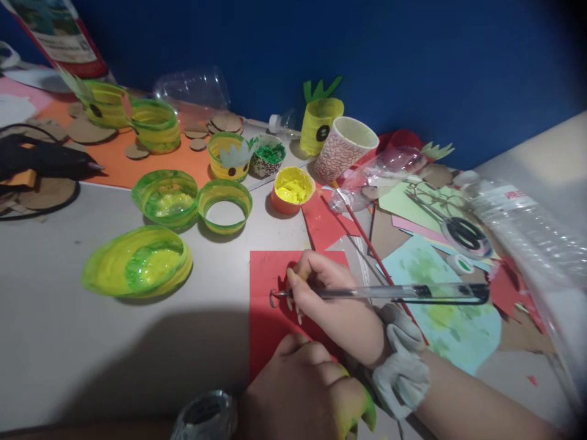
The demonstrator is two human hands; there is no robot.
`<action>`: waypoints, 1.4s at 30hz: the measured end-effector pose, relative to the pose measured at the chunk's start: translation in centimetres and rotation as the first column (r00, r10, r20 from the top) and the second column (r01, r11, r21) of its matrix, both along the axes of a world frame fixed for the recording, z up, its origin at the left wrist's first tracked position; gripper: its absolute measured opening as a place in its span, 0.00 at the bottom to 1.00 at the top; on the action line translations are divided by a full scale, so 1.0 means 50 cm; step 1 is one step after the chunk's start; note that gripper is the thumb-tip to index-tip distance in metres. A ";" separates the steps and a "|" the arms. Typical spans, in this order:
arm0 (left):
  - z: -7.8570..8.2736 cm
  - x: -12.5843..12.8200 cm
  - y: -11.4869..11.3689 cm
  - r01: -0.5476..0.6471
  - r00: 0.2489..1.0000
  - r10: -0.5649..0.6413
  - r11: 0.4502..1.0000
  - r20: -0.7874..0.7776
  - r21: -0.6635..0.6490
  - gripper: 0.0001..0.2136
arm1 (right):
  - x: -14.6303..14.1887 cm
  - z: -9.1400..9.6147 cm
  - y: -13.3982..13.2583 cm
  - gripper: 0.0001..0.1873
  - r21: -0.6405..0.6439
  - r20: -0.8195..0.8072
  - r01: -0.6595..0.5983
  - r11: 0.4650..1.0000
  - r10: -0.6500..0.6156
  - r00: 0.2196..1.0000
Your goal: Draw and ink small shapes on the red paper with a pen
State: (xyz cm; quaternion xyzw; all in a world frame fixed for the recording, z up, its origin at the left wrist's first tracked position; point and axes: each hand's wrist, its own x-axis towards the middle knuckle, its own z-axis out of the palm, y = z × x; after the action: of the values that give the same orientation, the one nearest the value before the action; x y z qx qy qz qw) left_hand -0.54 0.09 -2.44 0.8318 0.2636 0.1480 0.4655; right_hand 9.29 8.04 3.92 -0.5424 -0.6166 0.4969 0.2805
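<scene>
A black-capped gel pen (367, 293) is pinched in the fingers of my right hand (323, 287), its tip on a sheet of red paper (261, 330). Near the tip a small dark rounded mark shows on the paper. My left hand (293, 391) lies over the lower part of the sheet, its fingers curled round a yellow-green painted piece (364, 406) that is mostly hidden. To the left stand yellow-green painted bottle sections: an oval one lying tilted (105, 269), a bowl-like one (142, 195) and an open ring (224, 227).
Behind are a cup of yellow paint (293, 189), a cup of green paint (268, 159), a patterned paper cup (339, 150) and a yellow cup with a black eye (314, 131). Scissors (463, 235), paper scraps and a clear bottle (527, 220) crowd the right. A glue gun (46, 156) lies left.
</scene>
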 end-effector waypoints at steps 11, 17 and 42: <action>0.007 -0.002 -0.004 -0.007 1.000 0.007 1.000 0.009 -0.008 0.23 | 0.001 -0.001 0.003 0.14 0.045 0.027 -0.019 0.999 0.018 0.999; 0.007 -0.005 -0.001 0.009 1.000 -0.009 1.000 0.025 0.003 0.22 | 0.001 -0.002 0.003 0.14 0.047 0.003 -0.030 0.998 0.030 1.000; 0.006 0.000 -0.002 -0.029 0.998 0.023 0.994 0.051 0.106 0.23 | 0.004 -0.002 0.003 0.14 0.099 0.027 -0.065 0.993 0.063 0.998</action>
State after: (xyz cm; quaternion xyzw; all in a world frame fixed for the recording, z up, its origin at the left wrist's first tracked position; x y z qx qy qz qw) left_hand -0.52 -0.01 -2.13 0.8481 0.2546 0.1886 0.4246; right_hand 9.50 8.18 3.83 -0.5135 -0.6611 0.4676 0.2841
